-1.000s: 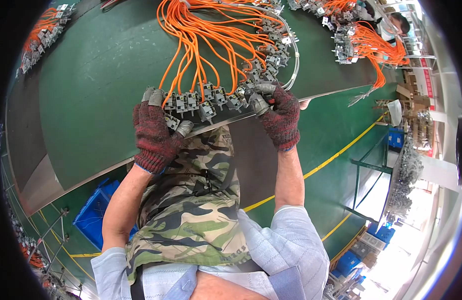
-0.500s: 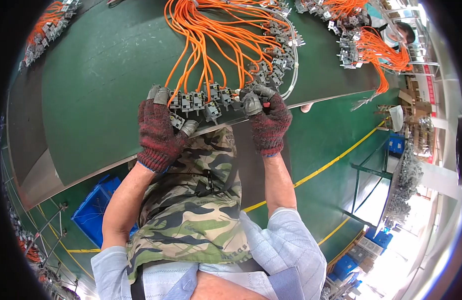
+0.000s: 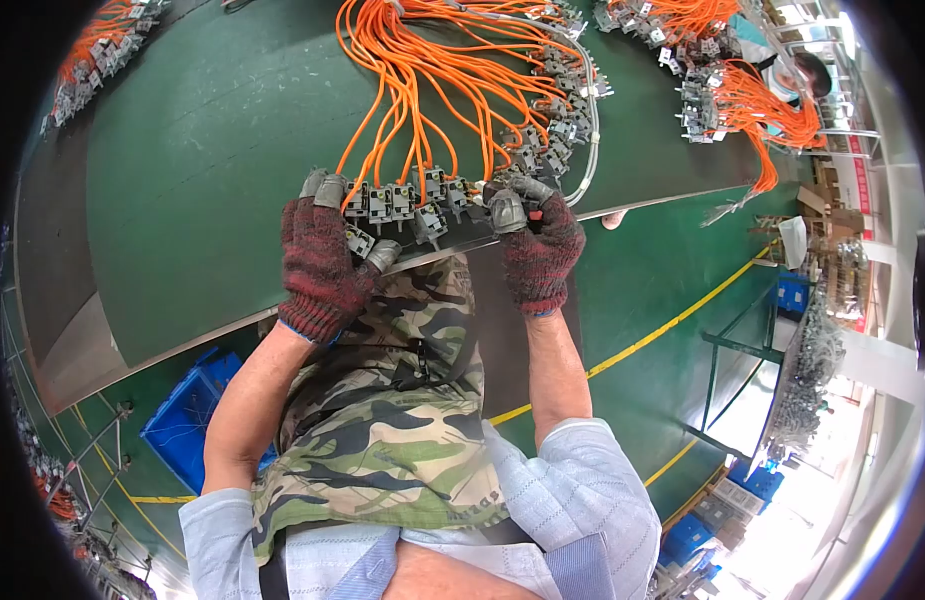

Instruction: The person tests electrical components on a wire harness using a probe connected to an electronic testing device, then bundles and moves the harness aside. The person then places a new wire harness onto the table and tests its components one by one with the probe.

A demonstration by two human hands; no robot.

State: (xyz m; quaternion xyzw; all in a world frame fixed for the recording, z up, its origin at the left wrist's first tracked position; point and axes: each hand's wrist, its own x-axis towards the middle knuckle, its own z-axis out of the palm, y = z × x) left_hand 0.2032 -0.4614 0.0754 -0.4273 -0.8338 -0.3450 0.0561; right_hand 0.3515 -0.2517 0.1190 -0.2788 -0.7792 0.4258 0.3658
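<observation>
Both my hands wear dark red knitted gloves with grey tape round the fingertips. At the table's near edge, my left hand curls round a grey connector, the thumb on one side and the fingers on the other. A row of similar grey connectors lies between my hands, each on an orange cable. My right hand is closed in a pinch at the row's right end. A small red bit shows by its fingers; what they hold is mostly hidden.
The green table carries more cable bundles at the far left and right. A white cable curves beside the connectors. A blue bin stands below on the left. Another person is at the far right, near an orange bundle.
The whole view has shifted slightly. Both hands keep nearly the same place and pose among the connectors.
</observation>
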